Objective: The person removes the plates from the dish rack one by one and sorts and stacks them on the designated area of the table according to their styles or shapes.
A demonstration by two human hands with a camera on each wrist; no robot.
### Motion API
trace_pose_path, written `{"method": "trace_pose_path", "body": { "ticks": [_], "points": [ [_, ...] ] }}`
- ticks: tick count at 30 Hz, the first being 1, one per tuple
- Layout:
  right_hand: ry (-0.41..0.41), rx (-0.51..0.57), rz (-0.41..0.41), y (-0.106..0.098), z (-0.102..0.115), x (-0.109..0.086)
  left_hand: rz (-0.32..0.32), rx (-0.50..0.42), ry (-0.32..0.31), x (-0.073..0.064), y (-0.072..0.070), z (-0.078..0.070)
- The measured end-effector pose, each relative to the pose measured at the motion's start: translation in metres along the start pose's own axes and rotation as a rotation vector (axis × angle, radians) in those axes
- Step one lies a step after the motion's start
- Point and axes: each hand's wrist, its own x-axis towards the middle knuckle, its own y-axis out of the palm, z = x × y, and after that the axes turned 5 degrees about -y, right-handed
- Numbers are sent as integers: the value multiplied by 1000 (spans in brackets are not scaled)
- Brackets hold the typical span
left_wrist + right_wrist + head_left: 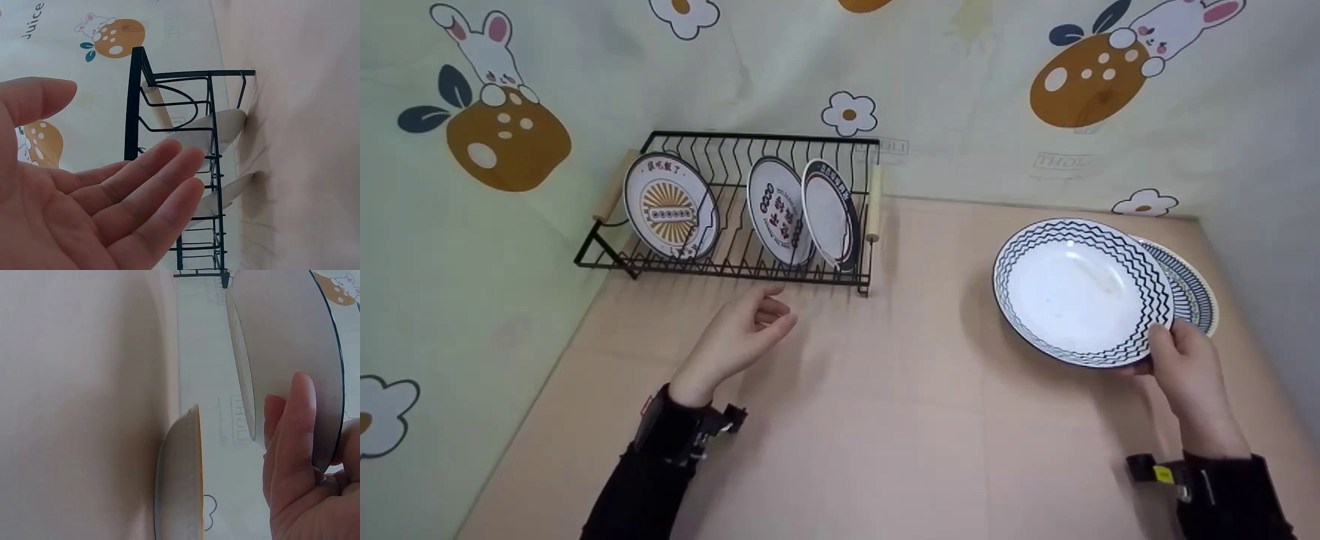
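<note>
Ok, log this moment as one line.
right hand: holds zigzag-rimmed plate, raised | left hand: empty, near dish rack | rack: three plates | table: patterned plate

Shows a round, shallow white dish [1072, 296] lifted clear of the desk [930, 420], gripped at its near right rim by the right hand [1192, 371], with the thumb over the edge and the fingers [301, 413] against the outside. Carries rows of black zigzag lines round a broad rim, a thin dark edge, and a white centre with a small glint. Tilts open side up. Bears a plain pale underside with a foot ring. Overlaps a second patterned dish [1194, 289] in the head view; hangs apart from it in the right-wrist view.
</note>
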Motion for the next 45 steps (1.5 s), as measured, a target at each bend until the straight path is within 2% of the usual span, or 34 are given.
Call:
{"method": "trace_pose_path", "body": {
  "ticks": [6, 13, 17, 24, 32, 35, 39, 42, 45],
  "points": [
    [31, 1, -10, -8, -3, 2, -8, -14, -26, -1, -9, -2],
    [43, 79, -22, -14, -7, 4, -56, -13, -5, -1, -20, -5],
    [58, 59, -26, -19, -11, 4, -83, -3, -4, 0, -26, -6],
    [64, 300, -58, -25, -18, 8, -113, -7, 4, 4, -37, -8],
    [118, 365, -38, -34, -28, 11, -229, 6, 49, 7, -43, -8],
    [156, 372, -59, -35, -30, 12, -266, 16, 58, 6, -44, -8],
    [199, 310, -85, -37, -33, 13, -299, 24, 64, 7, -47, -8],
    [220, 331, -82, -40, -36, 12, -324, 43, 75, 8, -49, -6],
    [227, 400, -89, -42, -39, 13, -359, 78, 83, 9, -50, -5]
  ]
}}
